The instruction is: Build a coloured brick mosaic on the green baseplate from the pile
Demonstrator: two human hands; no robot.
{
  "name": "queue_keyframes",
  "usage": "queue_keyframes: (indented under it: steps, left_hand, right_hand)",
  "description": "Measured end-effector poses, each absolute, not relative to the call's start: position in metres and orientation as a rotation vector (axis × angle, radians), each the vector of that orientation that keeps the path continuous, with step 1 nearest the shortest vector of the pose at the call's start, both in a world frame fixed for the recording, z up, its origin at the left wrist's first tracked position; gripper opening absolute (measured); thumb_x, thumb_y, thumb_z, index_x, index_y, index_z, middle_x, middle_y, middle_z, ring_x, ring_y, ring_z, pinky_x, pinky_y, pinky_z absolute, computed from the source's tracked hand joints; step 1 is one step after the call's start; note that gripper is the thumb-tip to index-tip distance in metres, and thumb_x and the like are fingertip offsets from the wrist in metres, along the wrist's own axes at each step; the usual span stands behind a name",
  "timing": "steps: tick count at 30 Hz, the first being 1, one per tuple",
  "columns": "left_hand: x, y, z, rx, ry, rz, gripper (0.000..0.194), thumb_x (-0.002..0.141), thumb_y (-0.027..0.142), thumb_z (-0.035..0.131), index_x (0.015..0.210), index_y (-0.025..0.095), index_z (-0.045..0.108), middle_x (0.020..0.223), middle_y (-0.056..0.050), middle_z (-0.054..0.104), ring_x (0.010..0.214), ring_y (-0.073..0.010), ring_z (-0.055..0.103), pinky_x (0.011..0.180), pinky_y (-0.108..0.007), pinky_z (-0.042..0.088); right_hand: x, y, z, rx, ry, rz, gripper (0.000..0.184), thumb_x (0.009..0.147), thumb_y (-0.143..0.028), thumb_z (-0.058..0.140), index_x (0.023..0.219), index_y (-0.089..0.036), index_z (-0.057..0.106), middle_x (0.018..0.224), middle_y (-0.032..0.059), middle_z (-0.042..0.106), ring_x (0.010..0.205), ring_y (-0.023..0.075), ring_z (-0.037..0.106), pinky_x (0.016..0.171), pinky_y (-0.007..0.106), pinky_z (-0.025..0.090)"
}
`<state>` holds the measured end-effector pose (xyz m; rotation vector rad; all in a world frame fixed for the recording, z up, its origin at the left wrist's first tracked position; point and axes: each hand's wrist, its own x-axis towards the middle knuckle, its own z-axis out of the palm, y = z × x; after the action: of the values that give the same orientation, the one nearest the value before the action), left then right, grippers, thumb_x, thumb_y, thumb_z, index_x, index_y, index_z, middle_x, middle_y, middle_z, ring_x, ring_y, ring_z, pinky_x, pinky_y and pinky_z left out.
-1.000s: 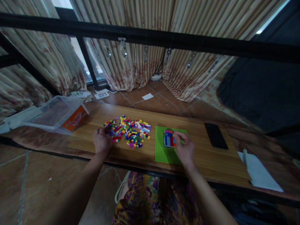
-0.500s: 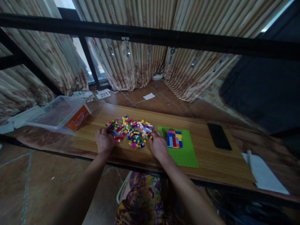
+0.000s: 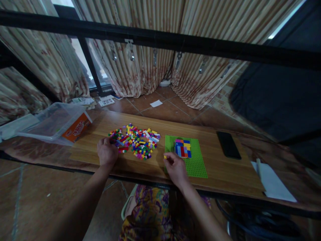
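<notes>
A scattered pile of small coloured toy bricks (image 3: 136,140) lies on the wooden board. My left hand (image 3: 107,152) rests at the pile's left edge, its fingers curled; what they hold, if anything, is hidden. Pinched between the fingertips of my right hand (image 3: 175,167) is a small yellow brick (image 3: 165,157). That hand is over the left edge of a green studded baseplate (image 3: 195,167). On the baseplate stands a block of joined bricks (image 3: 183,149) in blue, red, yellow and orange, just beyond my right fingers.
A clear plastic box (image 3: 54,122) with an orange label stands at the left. To the right lie a black phone (image 3: 228,145) and a white paper (image 3: 276,182) with a pen-like stick on it. A dark metal bar (image 3: 160,36) crosses beyond the board (image 3: 145,170).
My right hand has moved from the pile's right edge toward me and onto the baseplate's edge, with the yellow brick. My left hand stays by the pile. The view has shifted slightly.
</notes>
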<state>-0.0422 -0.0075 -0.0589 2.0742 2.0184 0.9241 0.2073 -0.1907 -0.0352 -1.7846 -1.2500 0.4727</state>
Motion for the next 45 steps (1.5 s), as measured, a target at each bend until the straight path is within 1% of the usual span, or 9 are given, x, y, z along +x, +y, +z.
queue_keyframes:
  steps: [5,12,19,22,27,31,34,39,45]
  left_hand:
    - [-0.041,-0.008,-0.057,2.045,2.008,0.946,0.033,0.076,0.009,0.047,0.103,0.014,0.065,0.106,-0.015,0.060,0.109,-0.0307,0.054,0.099,-0.046,0.044]
    - [-0.041,-0.008,-0.058,2.047,2.019,0.924,0.035,0.076,0.010,0.047,0.105,0.014,0.065,0.107,-0.015,0.060,0.109,-0.0295,0.054,0.099,-0.043,0.043]
    - [-0.041,-0.008,-0.061,2.054,2.032,0.922,0.033,0.079,0.011,0.045,0.104,0.012,0.066,0.108,-0.017,0.061,0.107,-0.0295,0.055,0.098,-0.043,0.044]
    - [-0.040,-0.009,-0.061,2.063,2.020,0.927,0.032,0.078,0.011,0.046,0.104,0.012,0.066,0.107,-0.016,0.061,0.107,-0.0293,0.055,0.098,-0.043,0.044]
    - [-0.041,-0.009,-0.062,2.051,2.019,0.943,0.032,0.078,0.011,0.047,0.103,0.013,0.066,0.108,-0.015,0.061,0.108,-0.0285,0.055,0.099,-0.041,0.043]
    - [-0.041,-0.009,-0.061,2.049,2.009,0.946,0.031,0.078,0.011,0.047,0.102,0.014,0.065,0.107,-0.014,0.061,0.108,-0.0284,0.055,0.099,-0.042,0.043]
    - [-0.040,-0.010,-0.059,2.043,2.007,0.936,0.032,0.077,0.010,0.047,0.103,0.013,0.065,0.108,-0.015,0.061,0.108,-0.0285,0.055,0.100,-0.042,0.043]
    - [-0.039,-0.010,-0.057,2.039,2.018,0.927,0.034,0.077,0.009,0.047,0.105,0.012,0.065,0.109,-0.016,0.061,0.109,-0.0293,0.055,0.099,-0.043,0.043]
    - [-0.040,-0.011,-0.056,2.050,2.007,0.929,0.032,0.077,0.010,0.047,0.103,0.013,0.065,0.107,-0.016,0.060,0.108,-0.0301,0.054,0.098,-0.044,0.043]
  right_hand:
    - [0.204,-0.200,-0.035,-1.822,-1.237,0.484,0.021,0.084,-0.024,0.052,0.096,-0.021,0.070,0.086,0.0034,0.067,0.075,0.0170,0.064,0.072,0.030,0.051]
    - [0.198,-0.165,-0.035,-1.984,-1.439,0.342,0.023,0.087,-0.018,0.052,0.100,-0.022,0.069,0.095,0.0058,0.071,0.087,0.0192,0.066,0.080,0.030,0.049]
    - [0.201,-0.139,-0.033,-2.030,-1.559,0.341,0.027,0.086,-0.020,0.058,0.111,-0.021,0.068,0.102,0.0059,0.071,0.092,0.0203,0.066,0.084,0.030,0.048]
    - [0.197,-0.135,-0.031,-2.016,-1.597,0.302,0.026,0.086,-0.019,0.057,0.108,-0.024,0.070,0.107,0.0058,0.069,0.095,0.0198,0.065,0.084,0.029,0.048]
    - [0.190,-0.129,-0.032,-2.057,-1.633,0.293,0.024,0.087,-0.020,0.057,0.106,-0.025,0.071,0.106,0.0055,0.067,0.091,0.0201,0.065,0.078,0.029,0.048]
    - [0.190,-0.126,-0.032,-2.009,-1.654,0.317,0.022,0.086,-0.022,0.059,0.105,-0.026,0.071,0.108,0.0047,0.065,0.093,0.0192,0.064,0.081,0.028,0.048]
    - [0.189,-0.126,-0.033,-1.988,-1.659,0.325,0.020,0.086,-0.024,0.060,0.103,-0.026,0.071,0.108,0.0044,0.065,0.092,0.0186,0.064,0.081,0.028,0.048]
    - [0.182,-0.125,-0.032,-2.068,-1.646,0.298,0.016,0.087,-0.028,0.060,0.098,-0.025,0.071,0.107,0.0060,0.064,0.095,0.0211,0.063,0.080,0.030,0.049]
    - [0.179,-0.126,-0.028,-1.989,-1.607,0.282,0.018,0.089,-0.022,0.053,0.095,-0.022,0.069,0.106,0.0071,0.065,0.095,0.0196,0.063,0.084,0.029,0.048]
